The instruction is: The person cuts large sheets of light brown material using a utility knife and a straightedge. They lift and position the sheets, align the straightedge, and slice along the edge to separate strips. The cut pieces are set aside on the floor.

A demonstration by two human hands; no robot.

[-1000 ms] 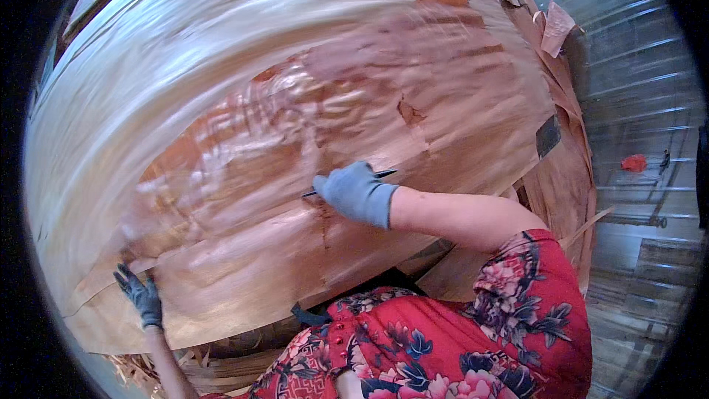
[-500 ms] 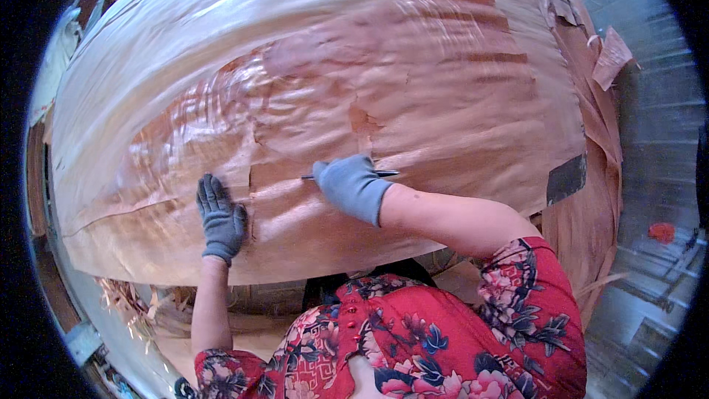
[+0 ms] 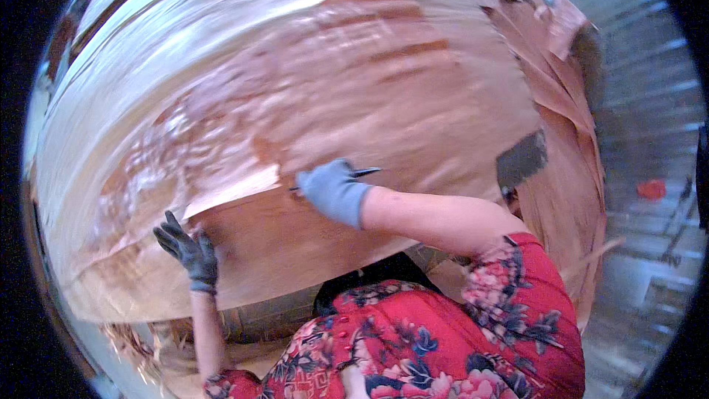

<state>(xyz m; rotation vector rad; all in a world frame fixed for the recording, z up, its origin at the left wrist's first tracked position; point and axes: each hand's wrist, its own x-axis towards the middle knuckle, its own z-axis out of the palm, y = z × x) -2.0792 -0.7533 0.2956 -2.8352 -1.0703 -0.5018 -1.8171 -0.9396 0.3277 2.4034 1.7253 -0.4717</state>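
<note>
A wide reddish-brown sheet of wood veneer (image 3: 384, 118) spreads under both hands, its surface wavy and shiny in places. My right hand (image 3: 332, 191), in a grey-blue glove, is closed around a slim dark knife (image 3: 367, 172), whose ends stick out on both sides of the fist. The fist rests near the sheet's middle. To the left, my gloved left hand (image 3: 186, 251) lies on the sheet with its fingers spread, holding nothing. Between the hands runs a bright pale strip (image 3: 236, 192) with a straight lower edge. A small orange-brown patch (image 3: 267, 150) shows just above it.
A dark grey square patch (image 3: 521, 159) marks the sheet's right side. Loose veneer pieces (image 3: 565, 129) hang along the right edge. Shreds of scrap (image 3: 131, 347) lie below the near left edge. A red object (image 3: 651, 190) is on the grey floor at right.
The view has shifted and turned, with some blur. A pale strip now shows between the hands. My left hand sits lower with its fingers wider apart; my right still grips the knife.
</note>
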